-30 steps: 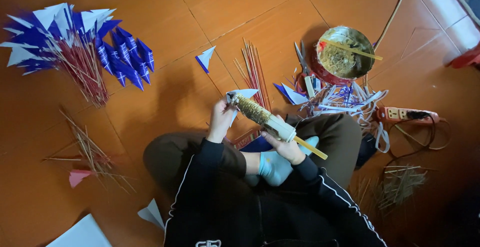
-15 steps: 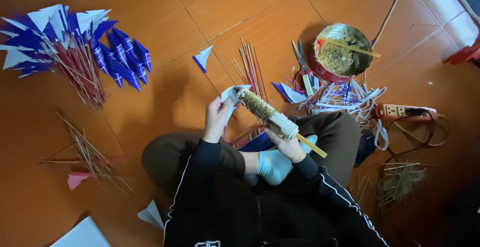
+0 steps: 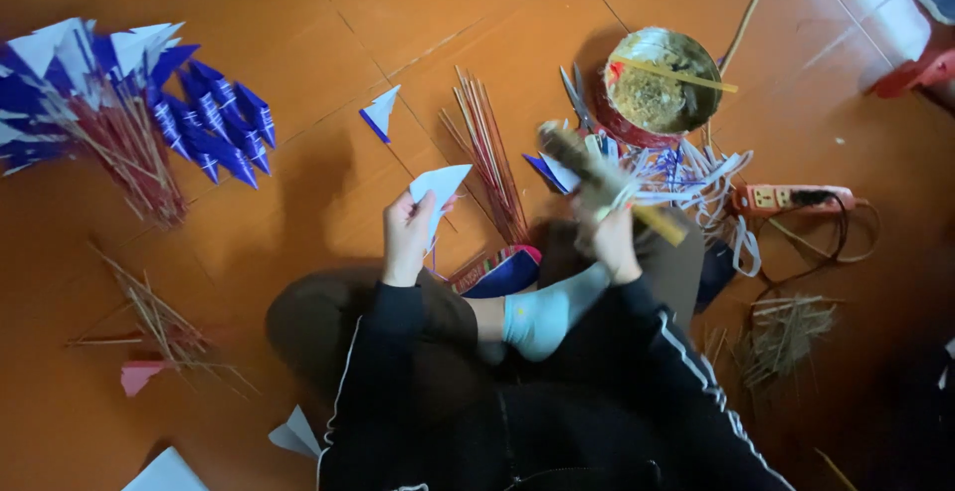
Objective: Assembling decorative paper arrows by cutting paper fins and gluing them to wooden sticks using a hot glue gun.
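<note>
A: Biggest worry first: the floor (image 3: 298, 43) around the person is crowded. The pile of blue and white flags (image 3: 119, 93) lies well off to their left, so a shifted knee could scatter the loose sticks (image 3: 159, 317) lying nearer.

B: And the tin of paste (image 3: 657, 88)?

A: It stands just beyond the right hand (image 3: 609, 237), with a flat stick (image 3: 676, 75) laid across its rim. That hand is clenched on a brush (image 3: 597, 178), blurred, its head pointing toward the tin. A wide swing, I'd judge, could knock the tin over onto the paper scraps (image 3: 696, 173) or the power strip (image 3: 791, 197) close beside it. Wet paste near a socket would be bad.

B: The left hand (image 3: 408, 237)?

A: Raised over the knee, fingers (image 3: 403, 207) pinching a white paper triangle (image 3: 440, 188) by its lower edge, well apart from the brush. Held that lightly, it may fold or slip once paste touches it.

B: Anything smaller?

A: The bundle of thin sticks (image 3: 487, 148) between the hands lies loose; a sleeve could roll them apart. One stray flag (image 3: 380, 113) on the floor might get smeared.
</note>
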